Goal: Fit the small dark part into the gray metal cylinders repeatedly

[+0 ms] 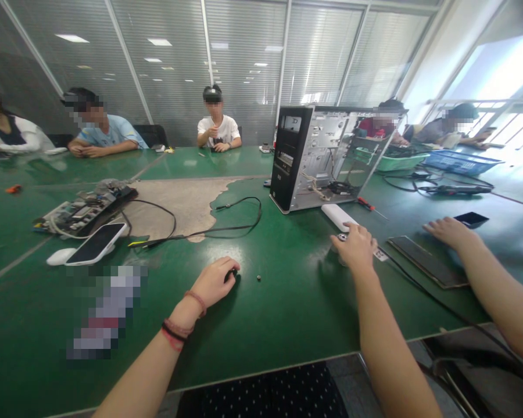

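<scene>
Glass partition with blinds (244, 69) across the back, folks sitting along the far side of a big green worktop (253, 360), and I'm using the open computer case (286, 165) as the landmark. Far left of the case there's a chunk of electronics (89, 208), with a phone (96, 244) propped up on the near side of it. Coming right, nearer the camera than the case and off to its left, the left hand (213, 283) is closed around a small black thing (230, 274), can't make out what. Just beside it, on its right, sits a tiny metal piece (258, 278), in front of the case and between both hands. Left hand is clearly the nearer one; the piece is too small to call a long axis. White slab (337, 217) sits at the case's near right corner, slanting toward the right hand (356, 247), which has its fingers bent down over something silvery (342, 237). Gripping or only resting? Can't tell. Red screwdriver (366, 204) lies just right of the case, and farther right another person's arm (494, 278) reaches in past a dark flat panel (427, 261).
</scene>
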